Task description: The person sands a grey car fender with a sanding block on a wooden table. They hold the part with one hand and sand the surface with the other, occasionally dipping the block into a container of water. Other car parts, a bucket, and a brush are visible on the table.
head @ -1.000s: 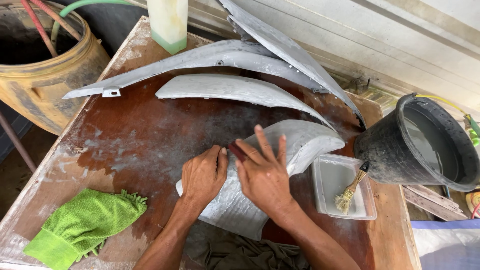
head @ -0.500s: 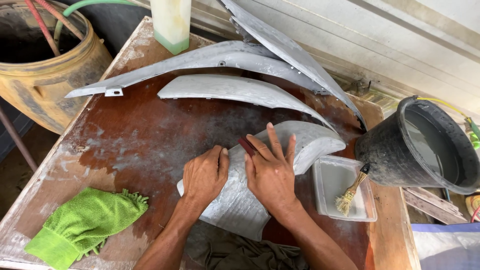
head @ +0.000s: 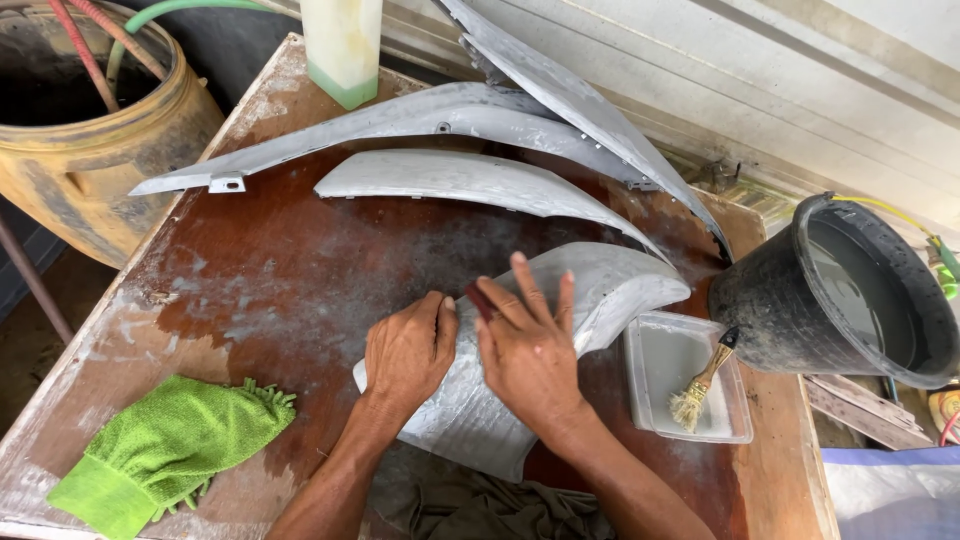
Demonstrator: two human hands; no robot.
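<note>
Head view: grey panel (head: 610, 285) under both hands; sandpaper (head: 478, 299) beneath right hand (head: 527, 355).

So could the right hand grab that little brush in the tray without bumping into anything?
Probably yes. The right hand lies flat on the grey curved panel, and the brush rests in the shallow tray just to its right. Nothing stands between them, and the handle sticks up over the rim.

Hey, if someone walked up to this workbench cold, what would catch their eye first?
Probably the two hands at the centre: the left hand and the right hand press flat on a curved grey panel, a dark reddish strip under the right fingers. Next, the bright green cloth at the table's near left corner, and the black bucket of water at the right.
</note>
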